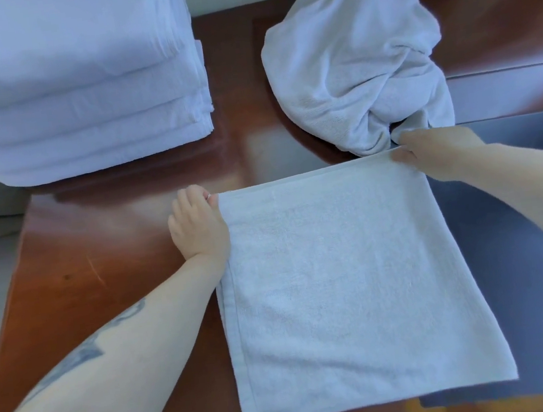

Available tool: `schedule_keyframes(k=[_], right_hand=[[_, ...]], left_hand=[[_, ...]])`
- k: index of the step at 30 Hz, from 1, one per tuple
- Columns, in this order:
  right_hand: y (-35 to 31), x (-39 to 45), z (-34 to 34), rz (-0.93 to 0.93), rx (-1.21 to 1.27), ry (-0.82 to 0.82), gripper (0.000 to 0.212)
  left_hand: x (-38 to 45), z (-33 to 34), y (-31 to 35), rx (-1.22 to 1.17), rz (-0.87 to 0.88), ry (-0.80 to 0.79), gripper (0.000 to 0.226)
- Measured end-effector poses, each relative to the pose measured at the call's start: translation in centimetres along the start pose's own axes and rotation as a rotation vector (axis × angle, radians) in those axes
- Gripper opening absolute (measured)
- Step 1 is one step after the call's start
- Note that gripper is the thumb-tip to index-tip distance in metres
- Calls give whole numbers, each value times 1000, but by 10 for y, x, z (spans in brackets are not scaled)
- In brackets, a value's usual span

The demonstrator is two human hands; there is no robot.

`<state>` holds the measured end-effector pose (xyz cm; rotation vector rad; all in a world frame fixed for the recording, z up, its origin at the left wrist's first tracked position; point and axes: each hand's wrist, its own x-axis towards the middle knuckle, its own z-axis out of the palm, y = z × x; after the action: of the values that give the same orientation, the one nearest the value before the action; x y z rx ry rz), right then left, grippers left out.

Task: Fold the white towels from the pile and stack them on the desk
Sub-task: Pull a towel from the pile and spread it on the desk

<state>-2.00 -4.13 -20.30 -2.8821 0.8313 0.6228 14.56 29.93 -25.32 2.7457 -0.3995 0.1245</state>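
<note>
We pinch the flat white towel [349,285] at its far corners, left hand [198,227] and right hand [435,153], mid-desk [105,262]; folded stack [74,83] far-left corner, crumpled pile [358,63] at far edge.

white towel [349,285], white folded stack [74,83], reddish-brown desk [98,263], dark-blue mat [531,275]

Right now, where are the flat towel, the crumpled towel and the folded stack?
flat towel [349,282]: head view, middle of the spread cloth.
crumpled towel [354,56]: head view, middle of the bunched heap.
folded stack [75,93]: head view, front edge of the layered towels.
</note>
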Motion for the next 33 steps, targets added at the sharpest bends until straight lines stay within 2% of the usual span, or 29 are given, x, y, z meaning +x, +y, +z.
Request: schedule_keyframes(k=[2, 3, 5, 6, 7, 9, 10, 12, 14, 16, 19, 20, 21, 24, 25, 26, 29, 33], right_hand=[[-9, -5, -1, 114, 198, 151, 18], [-16, -10, 0, 168, 278, 268, 28], [-41, -31, 6, 253, 467, 540, 44], [-59, -45, 12, 218, 538, 627, 45], [-81, -61, 23, 127, 553, 632, 46], [-124, -89, 53, -95, 446, 444, 52], [-139, -99, 68, -165, 377, 339, 55], [-149, -112, 92, -197, 291, 237, 57], [-134, -120, 105, -137, 275, 221, 58], [-105, -127, 109, 2, 273, 211, 59], [-69, -142, 110, 274, 255, 168, 61], [-69, -152, 108, 306, 250, 189, 61], [-78, -163, 108, 255, 253, 237, 61], [-118, -213, 130, -224, 170, 287, 58], [-121, -228, 141, -303, 135, 278, 57], [-114, -237, 148, -287, 147, 259, 57], [-63, -253, 159, -60, 186, 214, 63], [-12, -266, 169, 33, 122, 180, 68]], left_hand=[[8, -2, 6, 5, -55, 10, 6], [11, -4, 9, -20, -98, 8, 5], [8, -11, 20, -134, -104, 53, 22], [-1, -14, 29, -208, -38, 62, 31], [-17, -15, 40, -254, 60, 21, 39], [-64, -10, 64, -201, 251, -207, 54], [-89, -6, 71, -121, 299, -322, 61], [-126, 3, 70, 72, 337, -401, 62], [-134, 3, 55, 181, 388, -407, 61], [-122, -1, 41, 217, 402, -425, 63], [-103, -10, 31, 288, 268, -444, 61], [-107, -16, 33, 285, 241, -441, 61], [-118, -22, 40, 249, 253, -421, 62], [-194, -34, 59, 171, 454, -390, 63], [-221, -35, 60, 179, 486, -408, 63], [-240, -37, 57, 188, 466, -427, 63], [-259, -42, 31, 230, 314, -441, 66], [-257, -45, 2, 309, 69, -380, 68]])
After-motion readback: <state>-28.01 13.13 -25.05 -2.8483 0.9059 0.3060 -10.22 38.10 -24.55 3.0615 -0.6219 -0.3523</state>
